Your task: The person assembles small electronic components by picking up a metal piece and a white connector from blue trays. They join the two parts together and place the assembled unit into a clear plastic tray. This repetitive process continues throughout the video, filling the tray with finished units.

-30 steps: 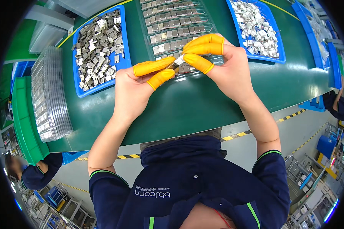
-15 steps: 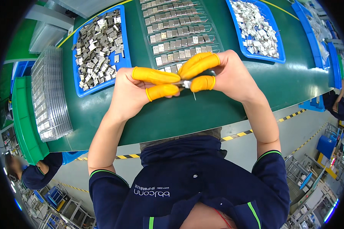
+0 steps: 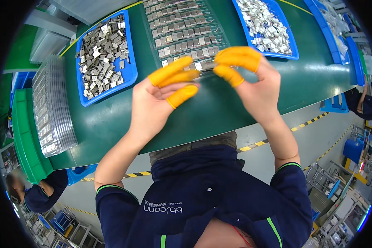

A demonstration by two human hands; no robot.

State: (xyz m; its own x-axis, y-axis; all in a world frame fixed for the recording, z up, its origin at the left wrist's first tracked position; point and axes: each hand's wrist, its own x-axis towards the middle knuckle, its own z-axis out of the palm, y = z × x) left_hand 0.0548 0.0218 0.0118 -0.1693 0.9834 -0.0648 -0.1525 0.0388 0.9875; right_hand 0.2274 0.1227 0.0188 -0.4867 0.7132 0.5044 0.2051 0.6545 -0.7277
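Yellow finger covers sit on the thumb and fingers of both hands. My left hand (image 3: 153, 103) is raised near the front of a clear plastic tray (image 3: 155, 58), its thumb and fingers apart and nothing visible between them; the fingertips are blurred. At the tray's nearest row, the thumb and fingers of my right hand (image 3: 256, 87) are pinched together. A greyish bit shows beside their tips, too small and blurred to name. Rows of small flat metal connector pieces (image 3: 186, 45) with thin wires at their right ends lie in the tray.
On the green table (image 3: 194, 111), a blue tray (image 3: 131, 74) of loose metal shells stands left, another blue tray (image 3: 294, 51) of white wired pieces right. Stacked clear trays (image 3: 56, 107) and a green bin (image 3: 27, 132) line the left edge. Co-workers (image 3: 45, 190) appear at both sides.
Both hands earlier met around a small metal-and-white piece with a wire. Now they are apart: the left has opened, and the right has moved slightly right. The view has shifted a little.
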